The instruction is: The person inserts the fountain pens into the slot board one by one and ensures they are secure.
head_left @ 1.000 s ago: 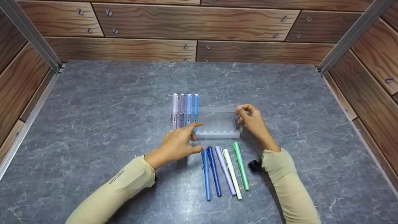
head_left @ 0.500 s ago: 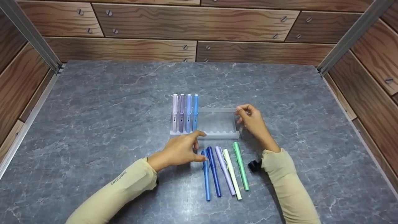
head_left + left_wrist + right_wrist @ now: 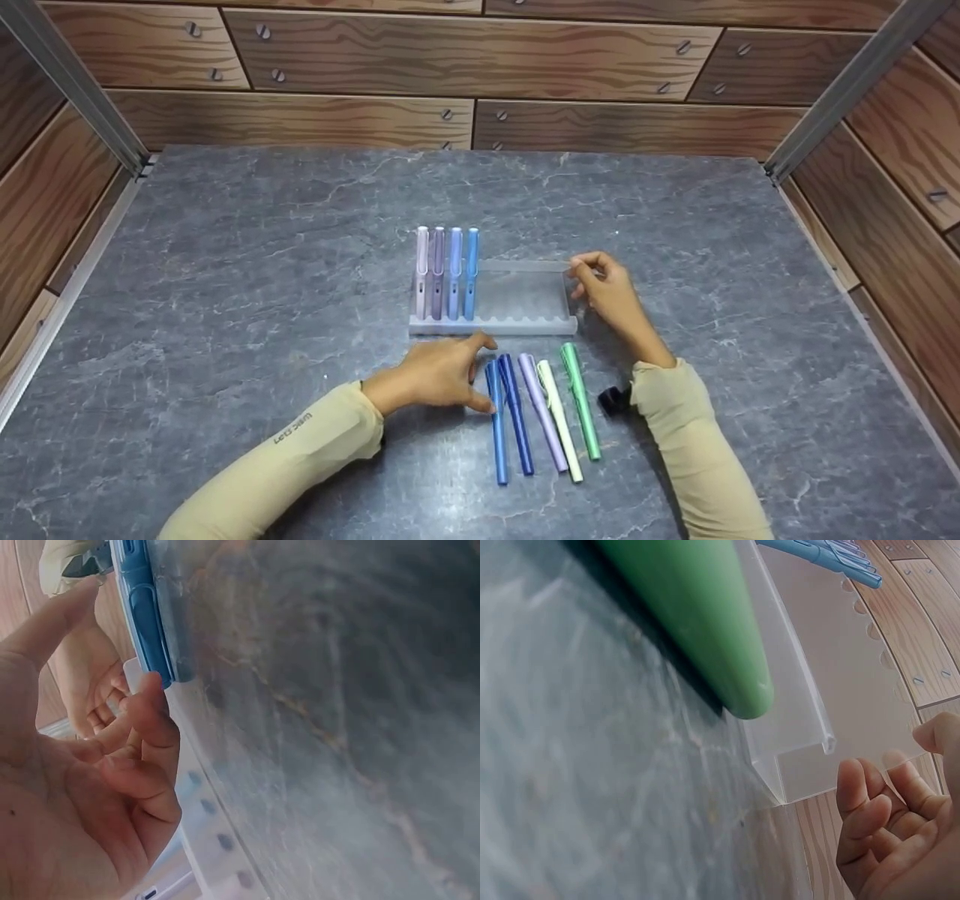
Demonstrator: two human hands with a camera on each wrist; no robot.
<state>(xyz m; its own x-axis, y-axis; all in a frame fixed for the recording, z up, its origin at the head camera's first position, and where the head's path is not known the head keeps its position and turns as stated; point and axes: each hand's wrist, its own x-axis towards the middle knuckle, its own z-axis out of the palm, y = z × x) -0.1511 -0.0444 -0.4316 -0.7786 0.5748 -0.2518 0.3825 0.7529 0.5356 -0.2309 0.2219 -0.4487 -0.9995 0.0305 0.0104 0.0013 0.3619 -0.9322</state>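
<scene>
A translucent pen stand [image 3: 525, 295] stands mid-table, its front lip [image 3: 791, 652] notched at the back row. Pale lilac [image 3: 422, 274], purple [image 3: 439, 274], periwinkle [image 3: 455, 274] and light blue [image 3: 472, 274] pens lean side by side in its left part. My right hand [image 3: 609, 291] pinches the stand's upper right corner between thumb and finger. In front lies a blue pen [image 3: 499, 435]; my left hand [image 3: 442, 371] hovers at its capped end, thumb and index finger spread beside it. The left wrist view shows this blue cap [image 3: 146, 622] close to a fingertip, not gripped.
Right of the blue pen lie a dark blue pen [image 3: 517, 420], a lavender pen [image 3: 546, 416], a pale yellow-green pen [image 3: 562, 427] and a green pen [image 3: 582, 405]. A black object [image 3: 613, 400] sits by the right sleeve. Wood-patterned panels [image 3: 480, 52] wall the table.
My left hand has moved down toward me, away from the light blue pen in the stand, to the capped end of the blue pen. The right hand stays at the stand's corner.
</scene>
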